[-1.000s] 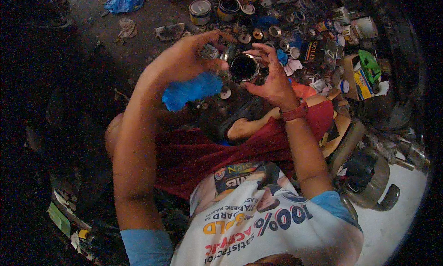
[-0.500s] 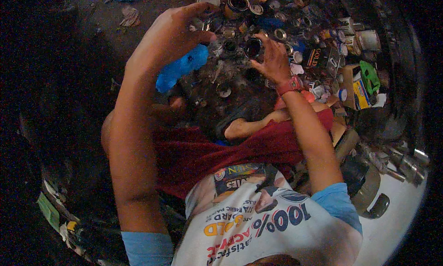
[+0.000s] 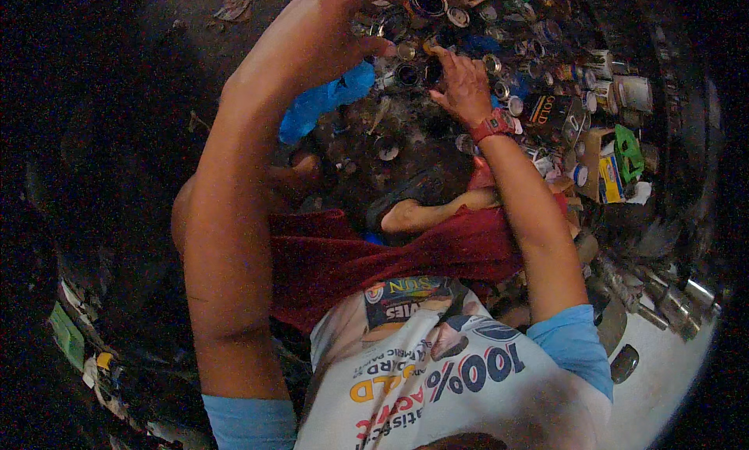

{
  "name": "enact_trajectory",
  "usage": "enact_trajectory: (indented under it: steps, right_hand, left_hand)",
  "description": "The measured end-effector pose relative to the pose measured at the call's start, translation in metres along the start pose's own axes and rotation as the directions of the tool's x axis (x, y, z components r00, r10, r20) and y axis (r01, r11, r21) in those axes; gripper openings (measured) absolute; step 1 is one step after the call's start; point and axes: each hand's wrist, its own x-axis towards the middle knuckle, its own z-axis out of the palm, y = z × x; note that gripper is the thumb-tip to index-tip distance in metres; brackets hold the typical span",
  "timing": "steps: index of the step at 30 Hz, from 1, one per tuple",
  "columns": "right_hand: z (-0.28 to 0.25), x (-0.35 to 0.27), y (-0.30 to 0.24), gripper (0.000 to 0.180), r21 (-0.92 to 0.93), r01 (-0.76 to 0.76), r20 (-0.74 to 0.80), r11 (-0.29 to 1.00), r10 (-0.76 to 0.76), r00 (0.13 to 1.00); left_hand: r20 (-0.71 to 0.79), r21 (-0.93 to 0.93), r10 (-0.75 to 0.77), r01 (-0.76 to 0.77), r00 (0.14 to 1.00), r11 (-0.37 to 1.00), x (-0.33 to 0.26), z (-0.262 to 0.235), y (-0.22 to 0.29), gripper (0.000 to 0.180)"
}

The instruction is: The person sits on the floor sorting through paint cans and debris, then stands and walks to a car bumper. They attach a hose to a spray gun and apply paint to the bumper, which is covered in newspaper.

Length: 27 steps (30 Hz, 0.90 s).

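My left hand [image 3: 343,21] reaches to the top of the view, thumb and fingers spread wide. A metal can [image 3: 394,23] shows in the gap between them; I cannot tell whether they touch it. Thumb and fingers of my right hand [image 3: 466,87] are curled at the side of a dark open can [image 3: 434,72], partly hidden by the hand. Right beside it, on the left, stands another open can [image 3: 407,75] with a dark inside. A small round lid or tin [image 3: 406,51] is just behind these. Blue plastic [image 3: 328,99] lies under my left wrist.
Many cans and jars crowd the far right, among them an open dark can [image 3: 428,1] and a white bucket [image 3: 633,93]. A cardboard box [image 3: 597,165] holds a green bag [image 3: 628,152]. A round tin [image 3: 386,147] lies on the stained ground before my foot [image 3: 413,200].
The view has shifted, so the scene sits farther right and higher. My right hand has brought the dark can left, closer to the neighbouring open can. The left hand keeps its spread shape.
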Motion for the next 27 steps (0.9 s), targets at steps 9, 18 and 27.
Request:
enact_trajectory:
  steps: [9, 18, 27]
  right_hand:
    - [-0.004, 0.014, -0.002, 0.098, -0.031, 0.021, 0.047, 0.999, -0.019, 0.999]
    - [-0.018, 0.018, -0.003, 0.097, -0.025, 0.074, -0.049, 0.997, -0.075, 0.996]
    - [-0.028, 0.018, 0.002, 0.096, -0.070, 0.090, -0.012, 0.993, -0.091, 0.996]
  left_hand:
    - [-0.015, -0.005, 0.028, -0.028, 0.999, 1.000, 0.002, 0.000, -0.004, 0.060]
    - [0.000, 0.013, 0.065, -0.065, 0.998, 0.998, 0.002, 0.001, -0.005, 0.063]
    - [-0.040, 0.021, 0.138, -0.137, 0.990, 0.990, 0.000, -0.001, 0.007, 0.059]
